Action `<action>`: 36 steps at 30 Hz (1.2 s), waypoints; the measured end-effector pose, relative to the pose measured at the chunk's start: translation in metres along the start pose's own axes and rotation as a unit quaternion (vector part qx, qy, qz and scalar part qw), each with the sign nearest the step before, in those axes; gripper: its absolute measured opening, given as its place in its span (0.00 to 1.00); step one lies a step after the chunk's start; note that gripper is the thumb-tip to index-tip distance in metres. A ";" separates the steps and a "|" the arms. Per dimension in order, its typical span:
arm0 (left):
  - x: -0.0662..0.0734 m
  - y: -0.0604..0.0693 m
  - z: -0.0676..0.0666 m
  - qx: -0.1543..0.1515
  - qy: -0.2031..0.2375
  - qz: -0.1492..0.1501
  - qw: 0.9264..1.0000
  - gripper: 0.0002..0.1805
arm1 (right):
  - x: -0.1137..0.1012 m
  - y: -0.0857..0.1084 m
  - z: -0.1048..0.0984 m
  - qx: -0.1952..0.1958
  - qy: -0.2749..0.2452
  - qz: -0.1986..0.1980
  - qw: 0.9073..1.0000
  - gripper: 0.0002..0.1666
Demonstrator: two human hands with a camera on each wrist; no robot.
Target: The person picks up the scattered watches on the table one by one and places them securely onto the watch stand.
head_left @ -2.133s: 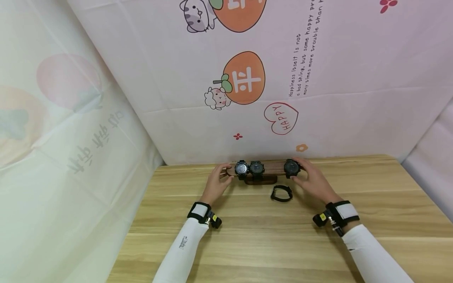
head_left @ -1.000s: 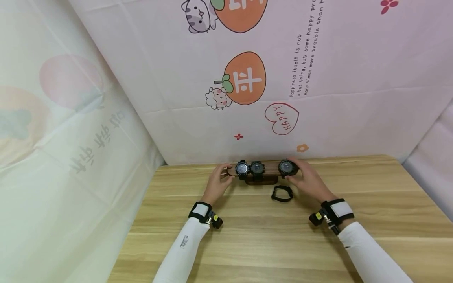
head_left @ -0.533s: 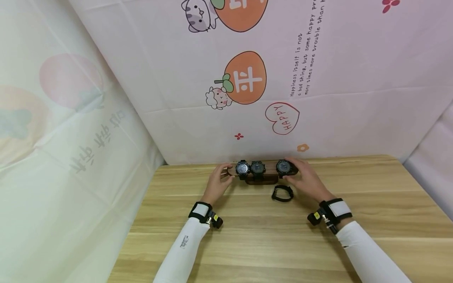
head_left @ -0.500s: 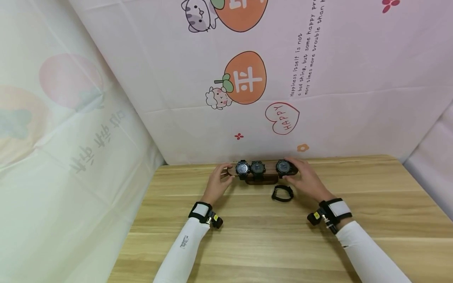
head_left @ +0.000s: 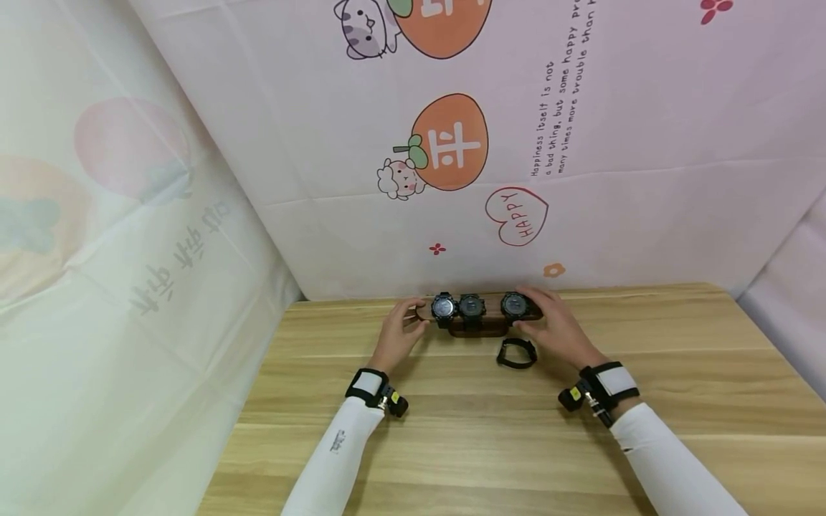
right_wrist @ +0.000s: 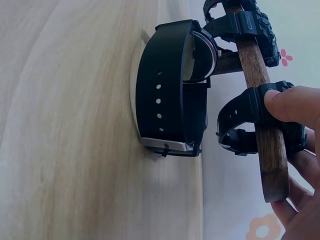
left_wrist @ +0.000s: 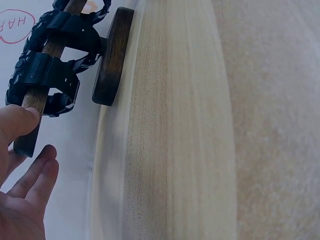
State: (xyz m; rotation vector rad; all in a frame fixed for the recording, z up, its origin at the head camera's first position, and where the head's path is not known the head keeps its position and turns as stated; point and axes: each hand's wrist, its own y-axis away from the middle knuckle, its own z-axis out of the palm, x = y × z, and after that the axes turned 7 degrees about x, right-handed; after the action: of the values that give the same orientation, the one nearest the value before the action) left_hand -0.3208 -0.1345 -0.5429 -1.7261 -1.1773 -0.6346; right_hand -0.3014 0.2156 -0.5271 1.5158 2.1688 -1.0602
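A dark wooden watch stand [head_left: 492,308] carries three black watches on its crossbar. Two of them, a left watch [head_left: 444,307] and a middle watch [head_left: 472,307], sit side by side. Farther right on the bar is a third watch [head_left: 514,306], its strap looped round the wood. My right hand [head_left: 556,326] holds this watch, the thumb on its strap in the right wrist view. At the bar's left end my left hand [head_left: 394,332] grips the wood between thumb and fingers; some fingertips are hidden behind it.
A fourth black watch [right_wrist: 165,90], strap buckled into a loop, stands on the wooden table [head_left: 464,430] in front of the stand, near my right hand. A printed cloth [head_left: 361,244] hangs directly behind the stand, and another covers the left side.
My right hand has slid the third watch leftward along the bar, away from its right end, slowing over the last half second. My left hand keeps its grip on the left end.
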 end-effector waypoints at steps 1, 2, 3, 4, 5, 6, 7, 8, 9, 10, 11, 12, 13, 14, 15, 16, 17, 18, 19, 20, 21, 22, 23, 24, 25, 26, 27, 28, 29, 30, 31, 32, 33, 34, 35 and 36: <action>0.000 0.000 0.000 -0.001 -0.001 -0.002 1.000 0.25 | 0.000 0.000 0.000 0.000 0.001 0.001 1.000 0.45; 0.001 0.000 0.000 -0.001 -0.003 -0.002 1.000 0.25 | -0.001 0.000 0.001 0.000 0.002 0.001 1.000 0.45; 0.001 0.000 0.000 -0.001 -0.004 -0.002 1.000 0.25 | -0.001 -0.001 0.001 0.001 0.002 0.001 1.000 0.44; 0.001 0.000 -0.001 -0.002 -0.006 -0.001 1.000 0.25 | -0.001 -0.001 0.001 0.001 0.003 0.000 1.000 0.44; 0.001 0.000 -0.001 -0.001 -0.006 0.001 1.000 0.25 | -0.001 -0.001 0.001 0.003 0.003 -0.002 1.000 0.44; 0.001 0.000 -0.001 -0.001 -0.006 0.002 1.000 0.24 | -0.001 -0.001 0.002 0.004 0.004 -0.004 1.000 0.44; 0.001 0.000 -0.001 -0.001 -0.006 0.003 1.000 0.24 | -0.001 -0.002 0.001 0.005 0.004 -0.007 1.000 0.44; 0.001 0.000 -0.001 -0.001 -0.006 0.005 1.000 0.24 | -0.001 -0.002 0.002 0.007 0.004 -0.009 1.000 0.44; 0.001 0.001 -0.001 -0.001 -0.006 0.006 1.000 0.24 | -0.002 -0.002 0.002 0.008 0.003 -0.011 1.000 0.44; 0.000 0.000 -0.001 0.000 -0.006 0.007 1.000 0.24 | -0.002 -0.002 0.002 0.009 0.004 -0.013 1.000 0.43; 0.000 0.000 -0.001 0.000 -0.005 0.008 1.000 0.24 | -0.002 -0.002 0.002 0.010 0.003 -0.015 1.000 0.43; 0.000 0.000 -0.001 0.000 -0.004 0.008 1.000 0.24 | -0.002 -0.003 0.002 0.010 0.004 -0.016 1.000 0.43; 0.000 0.000 -0.001 0.001 -0.003 0.008 1.000 0.24 | -0.002 -0.003 0.002 0.010 0.004 -0.017 1.000 0.43; 0.000 0.000 -0.001 0.001 -0.003 0.009 1.000 0.24 | -0.002 -0.003 0.003 0.010 0.004 -0.017 1.000 0.43; 0.000 0.000 -0.001 0.001 -0.003 0.009 1.000 0.24 | -0.002 -0.003 0.003 0.010 0.006 -0.019 1.000 0.43; 0.000 0.000 -0.001 0.001 -0.004 0.009 1.000 0.24 | -0.002 -0.003 0.003 0.011 0.007 -0.021 1.000 0.43; 0.000 0.000 -0.001 0.001 -0.002 0.007 1.000 0.24 | -0.003 -0.004 0.004 0.011 0.008 -0.023 1.000 0.43; 0.000 0.000 -0.001 0.001 -0.003 0.007 1.000 0.24 | -0.003 -0.004 0.004 0.011 0.009 -0.025 1.000 0.43; 0.000 0.000 -0.001 0.001 -0.002 0.007 1.000 0.24 | -0.003 -0.004 0.005 0.012 0.010 -0.026 1.000 0.43; 0.000 0.000 -0.001 0.000 -0.003 0.006 1.000 0.24 | -0.003 -0.004 0.005 0.012 0.012 -0.029 0.999 0.43; 0.000 0.000 -0.001 -0.001 -0.003 0.005 1.000 0.24 | -0.003 -0.005 0.006 0.013 0.013 -0.031 0.999 0.43; 0.000 0.000 -0.001 -0.001 -0.003 0.004 1.000 0.24 | -0.003 -0.005 0.006 0.014 0.012 -0.034 0.999 0.43; 0.000 0.000 -0.001 -0.002 -0.002 0.004 1.000 0.24 | -0.003 -0.005 0.007 0.015 0.013 -0.037 0.999 0.43; 0.000 0.000 -0.001 -0.003 -0.003 0.004 1.000 0.24 | -0.003 -0.005 0.007 0.016 0.012 -0.041 0.999 0.43; -0.001 0.000 -0.001 -0.003 -0.004 0.003 1.000 0.24 | -0.003 -0.005 0.007 0.019 0.012 -0.046 0.999 0.43; -0.001 0.000 -0.001 -0.003 -0.004 0.003 1.000 0.24 | -0.003 -0.006 0.008 0.020 0.012 -0.050 0.998 0.43; -0.001 0.000 -0.001 -0.003 -0.005 0.004 1.000 0.25 | -0.003 -0.006 0.008 0.021 0.012 -0.053 0.998 0.43; -0.001 0.000 -0.001 -0.002 -0.005 0.005 1.000 0.25 | -0.003 -0.006 0.008 0.022 0.013 -0.056 0.998 0.43; -0.001 0.000 -0.001 -0.002 -0.006 0.007 1.000 0.24 | -0.003 -0.006 0.009 0.023 0.013 -0.058 0.998 0.43; -0.001 0.000 -0.001 -0.001 -0.007 0.008 1.000 0.24 | -0.003 -0.006 0.009 0.024 0.013 -0.060 0.998 0.43; -0.001 0.001 -0.001 -0.001 -0.008 0.009 1.000 0.25 | -0.003 -0.006 0.009 0.023 0.014 -0.060 0.998 0.43; -0.001 0.001 -0.001 -0.001 -0.007 0.009 1.000 0.25 | -0.003 -0.006 0.009 0.022 0.014 -0.059 0.998 0.43; -0.002 0.001 -0.001 -0.001 -0.007 0.010 1.000 0.25 | -0.003 -0.006 0.010 0.021 0.014 -0.058 0.998 0.43; -0.002 0.001 -0.001 -0.001 -0.007 0.010 1.000 0.25 | -0.004 -0.006 0.010 0.019 0.014 -0.057 0.998 0.43; -0.002 0.001 -0.001 -0.001 -0.006 0.008 1.000 0.25 | -0.004 -0.006 0.010 0.018 0.015 -0.056 0.998 0.43; -0.002 0.001 -0.001 -0.002 -0.007 0.007 1.000 0.25 | -0.004 -0.006 0.010 0.015 0.015 -0.054 0.998 0.43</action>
State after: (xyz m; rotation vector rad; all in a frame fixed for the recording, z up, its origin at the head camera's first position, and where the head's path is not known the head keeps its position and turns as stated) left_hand -0.3210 -0.1360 -0.5441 -1.7425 -1.1734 -0.6177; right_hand -0.3070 0.2045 -0.5287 1.4502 2.2876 -1.1170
